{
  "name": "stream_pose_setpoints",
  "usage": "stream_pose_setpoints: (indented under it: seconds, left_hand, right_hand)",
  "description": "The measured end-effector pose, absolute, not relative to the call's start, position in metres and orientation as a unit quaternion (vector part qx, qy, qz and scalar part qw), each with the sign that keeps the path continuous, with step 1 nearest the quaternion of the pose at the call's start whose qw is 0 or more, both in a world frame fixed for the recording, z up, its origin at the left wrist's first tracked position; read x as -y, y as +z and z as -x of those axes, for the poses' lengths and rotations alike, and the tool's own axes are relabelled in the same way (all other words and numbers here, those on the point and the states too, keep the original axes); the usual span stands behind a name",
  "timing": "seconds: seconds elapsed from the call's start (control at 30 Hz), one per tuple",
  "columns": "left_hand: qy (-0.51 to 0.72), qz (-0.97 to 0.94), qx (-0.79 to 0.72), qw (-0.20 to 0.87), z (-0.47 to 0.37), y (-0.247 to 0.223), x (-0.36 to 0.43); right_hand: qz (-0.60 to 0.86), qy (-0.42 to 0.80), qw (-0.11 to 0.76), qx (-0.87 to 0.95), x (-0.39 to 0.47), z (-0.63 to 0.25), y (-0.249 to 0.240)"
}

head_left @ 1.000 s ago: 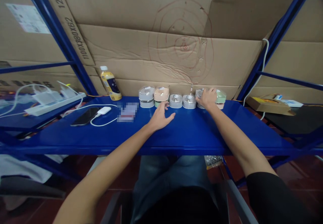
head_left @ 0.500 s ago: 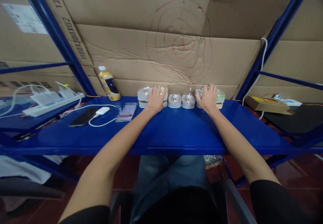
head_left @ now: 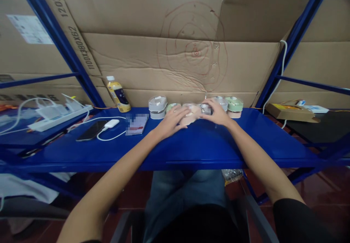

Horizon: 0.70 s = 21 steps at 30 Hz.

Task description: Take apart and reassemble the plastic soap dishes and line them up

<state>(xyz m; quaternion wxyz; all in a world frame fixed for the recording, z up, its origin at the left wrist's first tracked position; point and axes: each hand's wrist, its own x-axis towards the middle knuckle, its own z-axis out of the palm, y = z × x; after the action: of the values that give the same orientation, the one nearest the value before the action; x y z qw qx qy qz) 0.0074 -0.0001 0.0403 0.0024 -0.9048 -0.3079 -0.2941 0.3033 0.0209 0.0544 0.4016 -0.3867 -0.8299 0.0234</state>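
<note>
Handling a peach container [head_left: 192, 115] at the bench [head_left: 207, 142], right of a grey stack [head_left: 158, 108], our left hand [head_left: 171, 122] pinches its side; blur hides whether our right hand's [head_left: 218, 113] curved fingers [head_left: 208, 101] grip it. We judge repositioning in hand; next calls for a level hold.

Apparently a workshop or storeroom — blue metal shelving [head_left: 197, 150] runs under the left hand's [head_left: 169, 122] grip; beyond it, upright cardboard [head_left: 128, 57] (partly printed with numbers); far left, a power strip [head_left: 60, 119]; below, reddish floor tiles [head_left: 131, 190].
</note>
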Motion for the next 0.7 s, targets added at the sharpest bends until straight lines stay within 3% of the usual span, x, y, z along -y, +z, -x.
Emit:
stream_pose_setpoints:
  seconds: [0.1, 0.23, 0.4, 0.57, 0.7]
  left_hand:
    - [-0.245, 0.94, 0.222, -0.088, -0.01, 0.039, 0.024]
    - [-0.243, 0.933, 0.223, -0.145, -0.013, 0.029, 0.032]
    - [-0.306, 0.887, 0.286, -0.192, -0.012, 0.013, 0.021]
    - [-0.321, 0.857, 0.315, -0.251, -0.008, 0.008, 0.017]
    - [-0.294, 0.886, 0.295, -0.203, -0.003, 0.008, 0.019]
  right_hand:
    - [0.338, 0.106, 0.308, 0.883, -0.01, -0.297, 0.051]
    - [0.317, 0.17, 0.247, 0.9, 0.005, -0.286, 0.043]
    - [0.336, 0.15, 0.27, 0.89, 0.012, -0.268, 0.031]
    - [0.345, 0.238, 0.303, 0.856, 0.007, -0.278, 0.04]
    - [0.404, 0.265, 0.356, 0.8, -0.004, -0.316, 0.053]
